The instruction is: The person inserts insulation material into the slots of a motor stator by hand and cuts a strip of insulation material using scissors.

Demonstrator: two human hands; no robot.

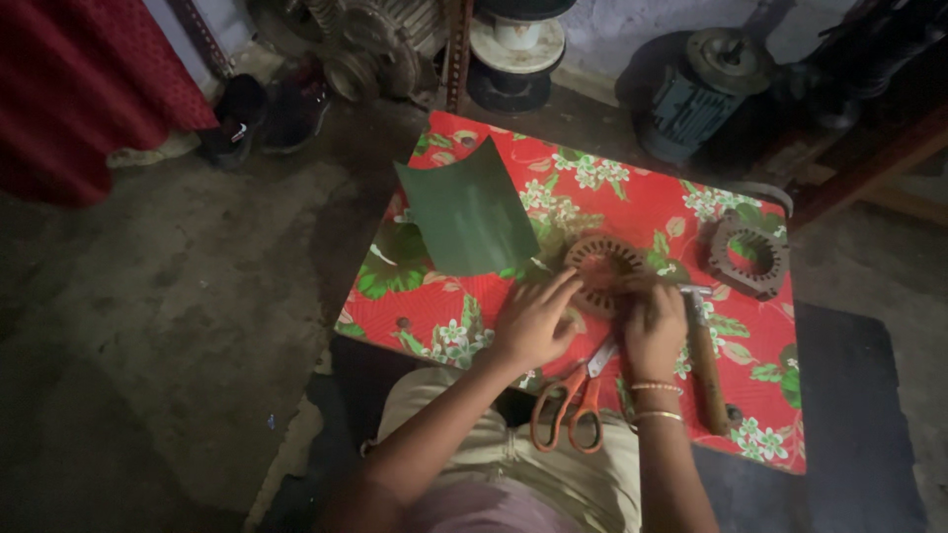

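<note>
Slotted metal ring [602, 265] touching both hand tips, beyond them

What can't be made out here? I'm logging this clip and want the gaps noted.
Head view only:
- Near edge of the round slotted metal stator core: covered by both hands, left hand and right hand.
- Anything pinched in the fingers: too dim to tell.
- Orange-handled scissors blade tips: hidden under the right hand.
</note>
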